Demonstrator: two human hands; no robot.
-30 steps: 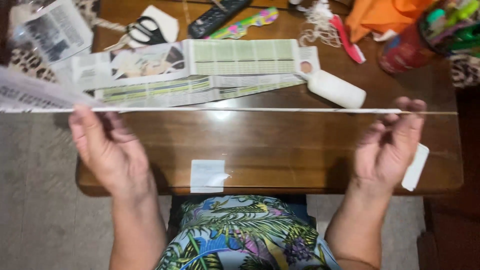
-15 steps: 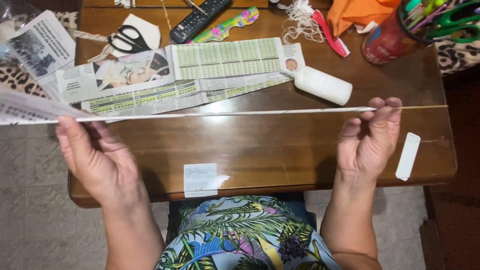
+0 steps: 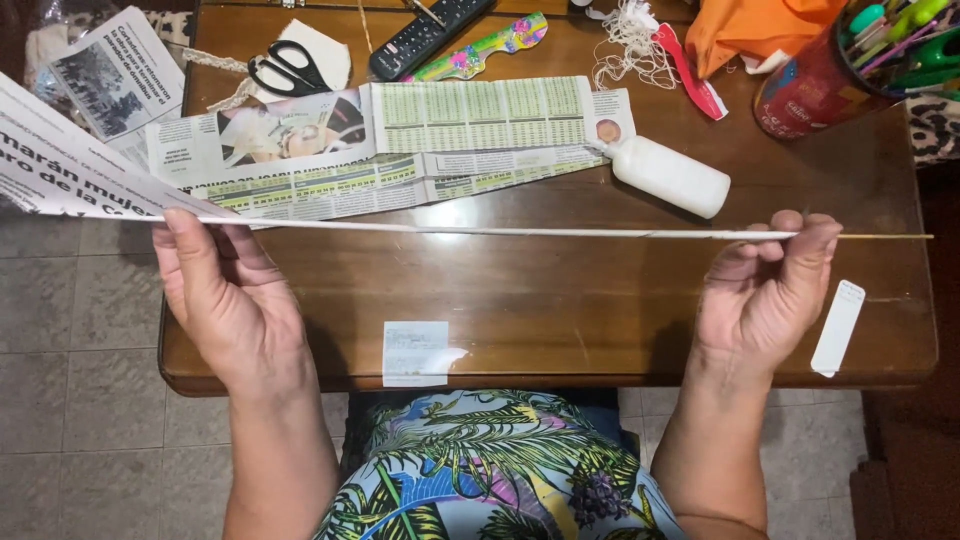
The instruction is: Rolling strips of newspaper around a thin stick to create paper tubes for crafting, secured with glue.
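Newspaper strip (image 3: 470,230) rolled tight around thin wooden skewer (image 3: 880,237) along most of its length, held level above wooden table (image 3: 560,320). Pinched by right hand (image 3: 765,295); cradled by left hand (image 3: 225,290). Leftmost flap (image 3: 70,175) unrolled.

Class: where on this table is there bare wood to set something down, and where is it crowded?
Bare wood lies on the table between the newspaper strips and the front edge, broken only by a paper slip. The back edge is crowded: scissors, remote, glue bottle, pen cup.
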